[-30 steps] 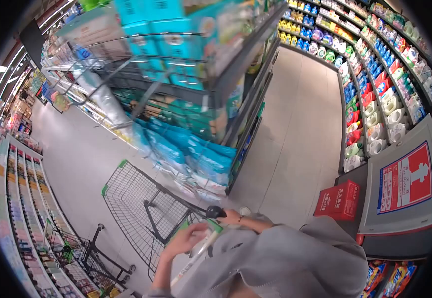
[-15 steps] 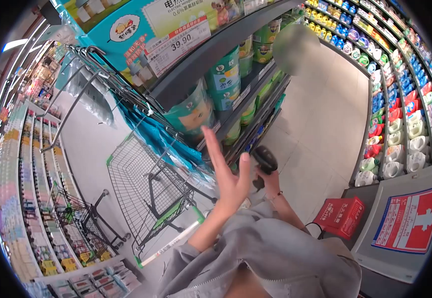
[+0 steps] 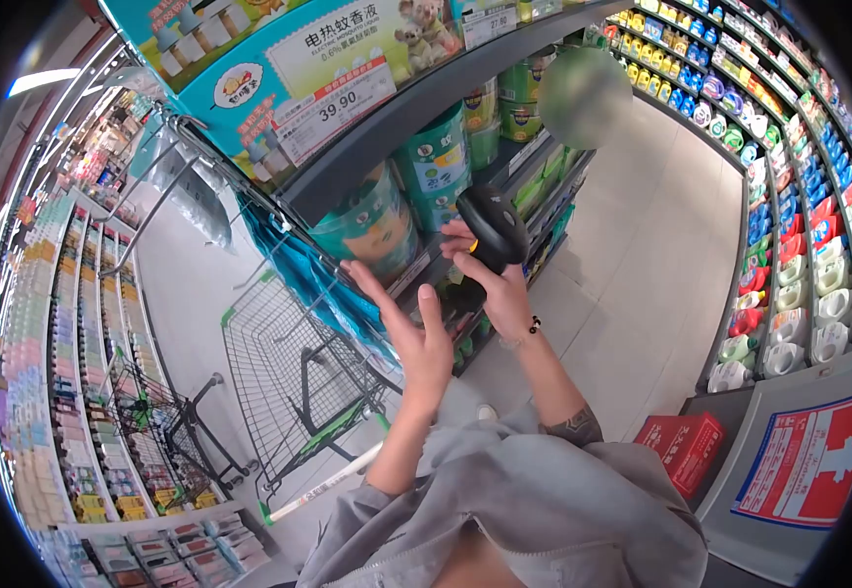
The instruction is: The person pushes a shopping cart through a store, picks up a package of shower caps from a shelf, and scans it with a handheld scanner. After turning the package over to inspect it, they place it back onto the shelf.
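My right hand (image 3: 504,296) is wrapped around a black handheld barcode scanner (image 3: 497,230), its head tipped up in front of the shelf. My left hand (image 3: 414,338) holds nothing; its fingers are stretched out and the thumb stands apart, close below a large teal tub (image 3: 362,225) on the shelf. Behind the scanner stand more teal canisters (image 3: 436,162) in a stack. Above them, the dark shelf edge carries a teal box (image 3: 240,88) with a price card (image 3: 336,106) reading 39.90.
A wire shopping cart (image 3: 299,367) with a green-trimmed handle stands left of my arms. A clear plastic bag (image 3: 186,196) hangs at the shelf end. Bottle-filled shelves (image 3: 789,225) curve along the right, with a red box (image 3: 681,451) and a grey bin (image 3: 740,500) nearer me.
My right hand has brought the scanner up and left to the shelf front. My left hand has shifted slightly left and down, staying open.
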### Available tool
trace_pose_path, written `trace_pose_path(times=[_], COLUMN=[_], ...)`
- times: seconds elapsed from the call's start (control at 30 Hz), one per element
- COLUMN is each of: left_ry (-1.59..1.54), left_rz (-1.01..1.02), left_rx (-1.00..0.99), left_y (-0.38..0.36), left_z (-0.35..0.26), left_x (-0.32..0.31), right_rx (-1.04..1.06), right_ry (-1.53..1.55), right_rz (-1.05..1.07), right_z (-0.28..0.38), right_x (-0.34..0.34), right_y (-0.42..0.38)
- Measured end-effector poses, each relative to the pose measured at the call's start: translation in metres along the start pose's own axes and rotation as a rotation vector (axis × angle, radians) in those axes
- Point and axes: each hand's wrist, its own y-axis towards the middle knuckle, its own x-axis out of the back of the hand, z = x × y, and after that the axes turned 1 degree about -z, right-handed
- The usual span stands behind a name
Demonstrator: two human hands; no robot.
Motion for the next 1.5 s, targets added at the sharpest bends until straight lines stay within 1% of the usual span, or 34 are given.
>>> trace_pose_path(times=[0.03,0.13,0.17,0.23,0.27,0.3,0.33,0.37,0.43,0.47,0.5,0.57,0.6,0.67,0.7,0.77,0.87,0.97,1.03,1.1,1.3,1.37,1.43,1.5], left_ry=[0.006,-0.231,-0.13,-0.177,-0.163,-0.102,-0.041,0.051,-0.002,0.005,0.119,-0.016,-0.014,-0.003,-0.001,0.011,0.053,0.091,0.062,0.081,-0.06,-0.1,-0.169,-0.15], left_rz=[-0.008,0.097,0.147,0.206,0.186,0.13,0.081,-0.053,-0.23,-0.24,-0.189,-0.12,-0.125,0.064,0.061,0.145,0.173,0.177,0.172,0.176,0.129,0.096,0.058,0.046], left_rx=[0.005,0.066,0.024,0.07,0.08,0.012,-0.058,-0.081,0.047,0.109,0.19,0.227,0.227,0.217,0.219,0.253,0.219,0.248,0.271,0.264,0.25,0.251,0.302,0.317], left_y=[0.0,-0.004,-0.012,-0.033,-0.045,-0.057,-0.065,-0.066,-0.063,-0.052,-0.043,-0.029,-0.024,-0.018,-0.016,-0.011,-0.006,-0.004,-0.006,-0.004,-0.007,-0.007,-0.006,-0.008], left_z=[-0.001,0.0,-0.002,-0.018,-0.014,-0.004,0.006,0.014,0.031,0.028,0.026,0.041,0.048,0.058,0.061,0.064,0.071,0.068,0.071,0.067,0.076,0.069,0.056,0.053], left_x=[0.001,0.002,0.004,0.015,0.024,0.033,0.042,0.048,0.06,0.067,0.075,0.085,0.089,0.095,0.096,0.097,0.096,0.096,0.095,0.096,0.095,0.094,0.095,0.097], right_rx=[-0.007,-0.053,-0.071,-0.11,-0.148,-0.183,-0.174,-0.18,-0.189,-0.197,-0.197,-0.243,-0.265,-0.293,-0.319,-0.334,-0.367,-0.398,-0.415,-0.422,-0.464,-0.468,-0.472,-0.493], right_ry=[0.001,0.092,0.052,0.017,0.015,0.013,0.024,0.033,0.002,0.016,0.021,0.043,0.03,0.028,0.027,0.039,0.036,0.014,0.0,0.007,-0.016,-0.019,-0.021,-0.046], right_rz=[0.008,0.042,0.062,0.104,0.071,0.037,0.015,0.027,0.014,0.006,0.021,0.009,-0.005,-0.004,-0.006,-0.015,-0.025,-0.025,-0.021,-0.052,-0.071,-0.06,-0.051,-0.042], right_z=[-0.001,-0.006,-0.007,-0.011,-0.012,-0.014,-0.019,-0.022,-0.023,-0.024,-0.025,-0.029,-0.03,-0.032,-0.033,-0.038,-0.037,-0.037,-0.037,-0.04,-0.043,-0.045,-0.046,-0.047], right_x=[0.0,-0.003,-0.004,-0.006,-0.006,-0.006,-0.005,-0.003,0.002,0.003,0.005,0.009,0.009,0.008,0.008,0.009,0.01,0.014,0.02,0.023,0.031,0.031,0.031,0.03], right_y=[0.0,-0.008,-0.013,-0.026,-0.033,-0.039,-0.046,-0.053,-0.065,-0.069,-0.072,-0.079,-0.082,-0.086,-0.088,-0.095,-0.102,-0.106,-0.113,-0.115,-0.122,-0.123,-0.124,-0.125])
